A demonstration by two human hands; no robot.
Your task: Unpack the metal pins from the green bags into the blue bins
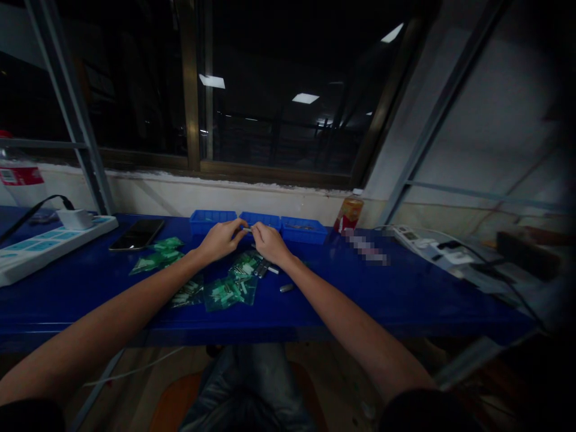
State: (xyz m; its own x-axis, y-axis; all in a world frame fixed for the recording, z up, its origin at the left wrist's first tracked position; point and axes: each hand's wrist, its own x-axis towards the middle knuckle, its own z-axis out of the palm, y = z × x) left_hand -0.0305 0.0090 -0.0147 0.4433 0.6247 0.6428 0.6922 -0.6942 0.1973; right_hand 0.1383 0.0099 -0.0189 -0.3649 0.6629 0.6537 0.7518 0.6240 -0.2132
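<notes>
My left hand [222, 241] and my right hand [270, 243] meet above the blue table, fingertips nearly touching. Both pinch a small pale rod-like piece [247, 229], whose exact kind is too small to make out. Below them lie clear green-tinted bags [230, 292] of small white and metal parts. Several loose metal cylinders [262, 267] rest beside the bags, under my right hand. One short metal cylinder [286, 288] lies apart, near my right forearm. Just behind the hands stand blue bins [303, 234], the right one with small parts inside.
A phone [137, 234] and a white power strip [58, 246] are on the left of the table [360, 300]. A bottle with a red label [22, 177] stands far left. An orange drink bottle [350, 213] stands by the wall; cables and another power strip [427, 246] lie right.
</notes>
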